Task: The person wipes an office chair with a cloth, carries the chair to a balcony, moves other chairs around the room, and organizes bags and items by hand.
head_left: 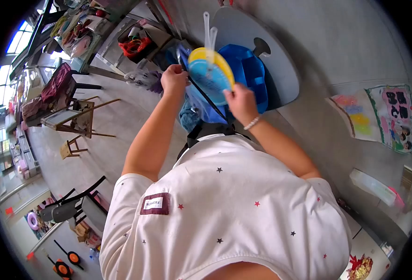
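My left hand (174, 79) has its fingers pressed together at the upper end of a thin black strip (206, 95), which runs down to the right toward my waist. My right hand (241, 100) is closed at the lower right edge of a yellow round item (227, 70). Over the yellow item lies a light blue round piece (208, 79), partly blurred. A white long-handled tool (207, 30) stands up behind them. Beside these is a dark blue plastic container (250, 70) in a large grey tub (287, 77).
A teal cloth (188, 117) hangs below my left hand. To the left are a black box with red items (135, 45), a wooden stool (73, 148) and a chair (82, 205). Colourful posters (395, 116) are at the right.
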{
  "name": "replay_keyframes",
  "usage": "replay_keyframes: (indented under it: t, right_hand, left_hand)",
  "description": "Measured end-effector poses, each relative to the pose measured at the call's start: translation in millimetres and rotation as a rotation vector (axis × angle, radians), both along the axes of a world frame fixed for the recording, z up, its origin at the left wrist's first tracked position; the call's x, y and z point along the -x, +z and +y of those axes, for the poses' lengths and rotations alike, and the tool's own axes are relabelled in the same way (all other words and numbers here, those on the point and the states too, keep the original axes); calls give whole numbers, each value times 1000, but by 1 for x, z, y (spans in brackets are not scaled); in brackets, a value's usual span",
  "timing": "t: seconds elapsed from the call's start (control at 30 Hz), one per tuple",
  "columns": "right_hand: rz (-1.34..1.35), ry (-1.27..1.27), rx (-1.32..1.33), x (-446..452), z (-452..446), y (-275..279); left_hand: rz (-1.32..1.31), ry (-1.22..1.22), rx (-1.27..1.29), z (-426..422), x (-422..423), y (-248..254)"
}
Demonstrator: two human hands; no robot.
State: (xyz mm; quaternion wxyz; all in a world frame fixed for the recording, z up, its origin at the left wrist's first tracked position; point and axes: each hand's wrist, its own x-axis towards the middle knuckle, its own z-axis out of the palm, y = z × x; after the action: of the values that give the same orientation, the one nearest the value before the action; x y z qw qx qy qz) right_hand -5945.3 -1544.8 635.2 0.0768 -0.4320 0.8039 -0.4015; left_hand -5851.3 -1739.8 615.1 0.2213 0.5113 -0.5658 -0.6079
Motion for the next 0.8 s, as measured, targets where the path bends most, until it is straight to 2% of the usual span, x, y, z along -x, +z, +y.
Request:
replay_keyframes:
  t: [0.03,0.1,0.17,0.2,0.3,0.4,0.53,0.63,0.67,0.73,0.8]
  right_hand:
    - [-38,129,-148,-6,-4,-13]
    - [-38,276,-223,-17,-6,-22]
    - [-149,349,-252,-20,-6,-6]
    - [-204,392,-268,-21,-7,0]
    - [115,359,-549,-33,-8,-2]
    - [185,413,-706,-44,-15,-30]
    - [194,425,-622,-71,-24,-28]
    - [190,513,-714,-88,-29,-9]
    - [283,450,-617,-86,-27,-5]
    - [261,301,-554,-68,-24,11]
    - [242,76,-453,-49,-21,24]
  left_hand:
    - [-185,-61,190,-5,-7,4]
    - [-267,-10,187,-18,-21,1]
    - [-238,22,197,-27,-41,-3]
    - [-139,36,99,-26,-50,-2]
    - [-18,21,-79,-16,-67,1]
    - [-51,-2,-34,-12,-78,0]
    - [-2,88,-104,-15,-102,2]
    - [27,222,-102,-22,-114,11]
    - [60,234,-62,-24,-120,8]
    - [128,210,-43,-28,-129,15]
    - [148,35,7,-21,-130,34]
